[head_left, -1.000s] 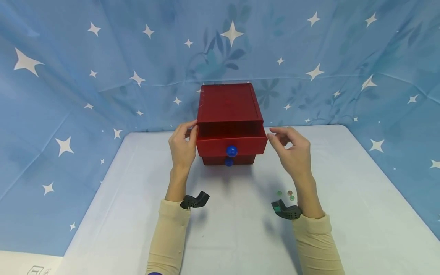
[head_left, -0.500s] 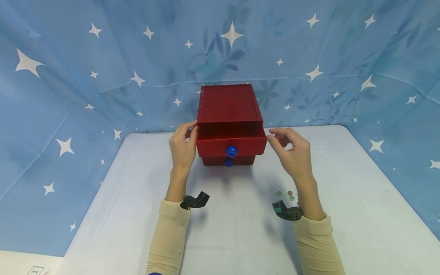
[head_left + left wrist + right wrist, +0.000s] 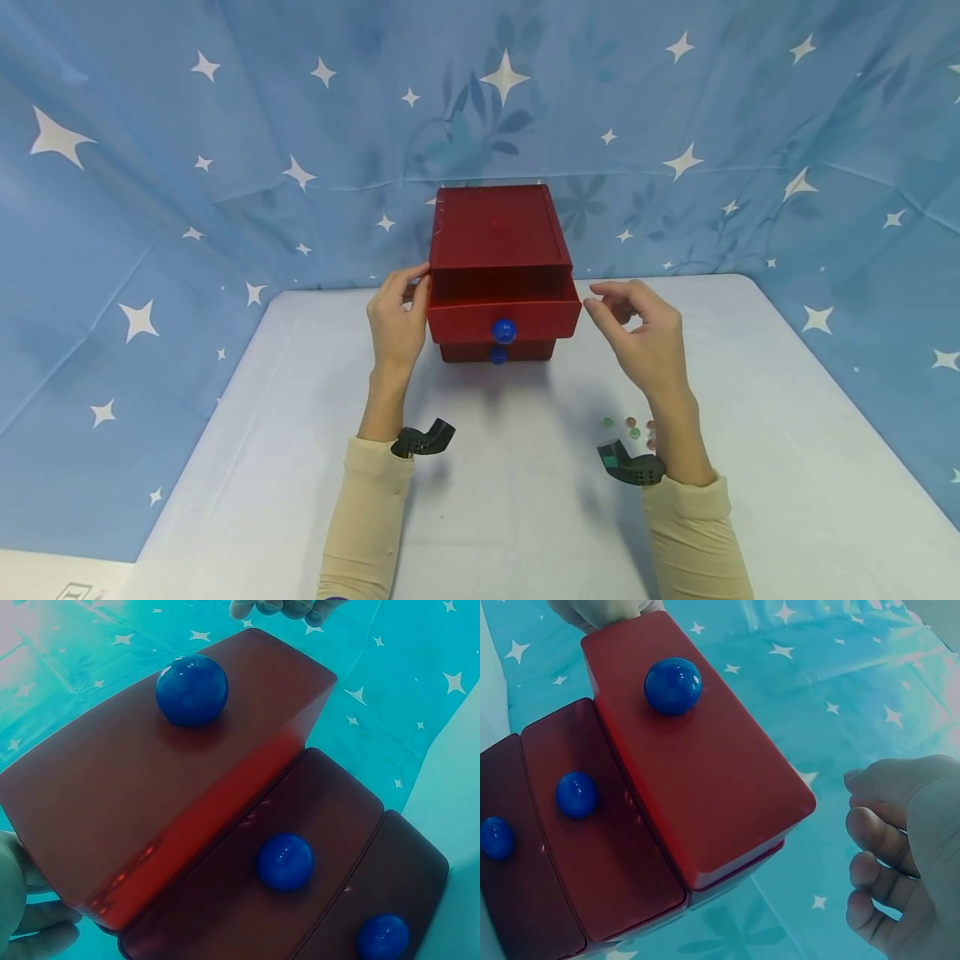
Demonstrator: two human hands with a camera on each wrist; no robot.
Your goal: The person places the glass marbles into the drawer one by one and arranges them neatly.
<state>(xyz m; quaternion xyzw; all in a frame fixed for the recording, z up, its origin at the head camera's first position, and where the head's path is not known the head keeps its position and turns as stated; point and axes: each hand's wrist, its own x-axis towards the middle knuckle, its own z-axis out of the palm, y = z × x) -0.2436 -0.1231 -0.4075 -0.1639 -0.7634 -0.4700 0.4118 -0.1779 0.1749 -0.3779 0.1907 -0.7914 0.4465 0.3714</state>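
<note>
A red drawer cabinet (image 3: 495, 225) stands at the back of the table, its top drawer (image 3: 504, 320) pulled out. Each of the drawers seen in the wrist views has a round blue knob (image 3: 192, 690). My left hand (image 3: 399, 321) rests its fingertips against the cabinet's left side, beside the pulled-out drawer, without wrapping round it. To the right of the drawer, my right hand (image 3: 641, 329) hovers with loosely bent fingers and nothing in them. In the right wrist view a gap shows between those fingers (image 3: 870, 825) and the drawer's end.
Several small green and reddish discs (image 3: 634, 433) lie on the white table (image 3: 495, 500) beside my right wrist, which partly hides them. A blue star-patterned cloth (image 3: 337, 125) hangs behind and at the sides of the table. Black wrist cameras (image 3: 423, 439) sit on both wrists.
My right hand has drifted slightly right, away from the drawer, and more discs show beside its wrist. The left hand and the drawer stay nearly the same.
</note>
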